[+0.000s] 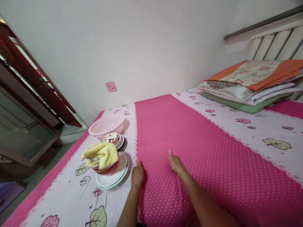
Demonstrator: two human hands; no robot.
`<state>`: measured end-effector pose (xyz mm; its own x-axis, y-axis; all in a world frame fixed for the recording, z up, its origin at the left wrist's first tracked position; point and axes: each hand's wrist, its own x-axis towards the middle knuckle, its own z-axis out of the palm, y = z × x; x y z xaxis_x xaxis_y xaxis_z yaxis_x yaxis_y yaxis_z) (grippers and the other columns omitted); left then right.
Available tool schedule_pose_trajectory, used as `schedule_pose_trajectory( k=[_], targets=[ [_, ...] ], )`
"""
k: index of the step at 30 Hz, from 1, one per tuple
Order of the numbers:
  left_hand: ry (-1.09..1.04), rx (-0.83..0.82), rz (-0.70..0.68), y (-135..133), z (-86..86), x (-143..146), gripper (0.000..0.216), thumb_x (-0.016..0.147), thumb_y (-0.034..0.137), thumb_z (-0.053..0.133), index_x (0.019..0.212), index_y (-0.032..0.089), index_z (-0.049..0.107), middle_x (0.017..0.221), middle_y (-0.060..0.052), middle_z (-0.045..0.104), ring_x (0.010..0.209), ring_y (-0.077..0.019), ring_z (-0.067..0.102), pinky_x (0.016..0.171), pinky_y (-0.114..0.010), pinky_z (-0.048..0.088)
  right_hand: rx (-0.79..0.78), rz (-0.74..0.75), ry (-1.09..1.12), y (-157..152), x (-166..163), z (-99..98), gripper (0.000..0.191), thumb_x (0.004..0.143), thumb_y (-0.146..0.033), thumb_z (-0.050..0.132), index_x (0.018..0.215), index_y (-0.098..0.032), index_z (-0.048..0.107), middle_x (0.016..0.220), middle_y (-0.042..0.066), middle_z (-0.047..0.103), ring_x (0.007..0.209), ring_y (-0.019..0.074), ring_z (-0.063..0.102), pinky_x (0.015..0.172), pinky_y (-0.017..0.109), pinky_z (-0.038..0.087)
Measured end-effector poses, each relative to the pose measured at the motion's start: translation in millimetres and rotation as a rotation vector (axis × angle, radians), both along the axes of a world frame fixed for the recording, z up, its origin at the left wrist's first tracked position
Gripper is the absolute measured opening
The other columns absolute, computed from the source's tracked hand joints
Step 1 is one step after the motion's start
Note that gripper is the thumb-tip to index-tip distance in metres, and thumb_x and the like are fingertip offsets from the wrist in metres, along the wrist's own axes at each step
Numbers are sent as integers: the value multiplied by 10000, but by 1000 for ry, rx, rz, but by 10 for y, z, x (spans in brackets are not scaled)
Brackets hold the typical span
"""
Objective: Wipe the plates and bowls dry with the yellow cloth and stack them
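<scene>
My left hand (137, 175) lies flat on the pink dotted bedsheet (189, 151), fingers together and stretched out, holding nothing. It rests right beside a stack of white plates (115, 178). A red bowl (106, 169) with a yellow cloth (100, 155) draped over it sits on that stack. My right hand (175, 162) rests flat on the sheet further right, fingers extended and empty, apart from any object.
A second stack of plates with a small patterned dish (113, 139) and a pink plastic basin (107, 125) stand behind the first stack. Folded bedding and pillows (251, 85) lie at the back right by the headboard. A glass-doored cabinet (23, 126) stands at the left.
</scene>
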<state>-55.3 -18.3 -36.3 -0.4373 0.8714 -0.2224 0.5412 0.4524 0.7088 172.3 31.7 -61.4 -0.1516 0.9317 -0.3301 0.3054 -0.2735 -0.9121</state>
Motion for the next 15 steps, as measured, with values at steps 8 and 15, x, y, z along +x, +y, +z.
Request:
schedule_pose_trajectory(
  k=[8,15],
  targets=[
    [-273,192,-37,-482,18,100,661,814,887,299,617,274,450,522,16,465,488,-173,478,542,-323,427,-52,294,265,-566,-41,395,471,997,-623,567,940,-160,626,900,83,742,710,148,701,665,270,509],
    [-289,354,61,-1303,323,-331,676,695,910,562,609,240,513,490,38,467,451,-146,455,484,-289,387,-313,678,527,-1439,-355,40,715,751,-871,658,895,-172,603,729,31,712,494,121,631,502,226,426]
  ],
)
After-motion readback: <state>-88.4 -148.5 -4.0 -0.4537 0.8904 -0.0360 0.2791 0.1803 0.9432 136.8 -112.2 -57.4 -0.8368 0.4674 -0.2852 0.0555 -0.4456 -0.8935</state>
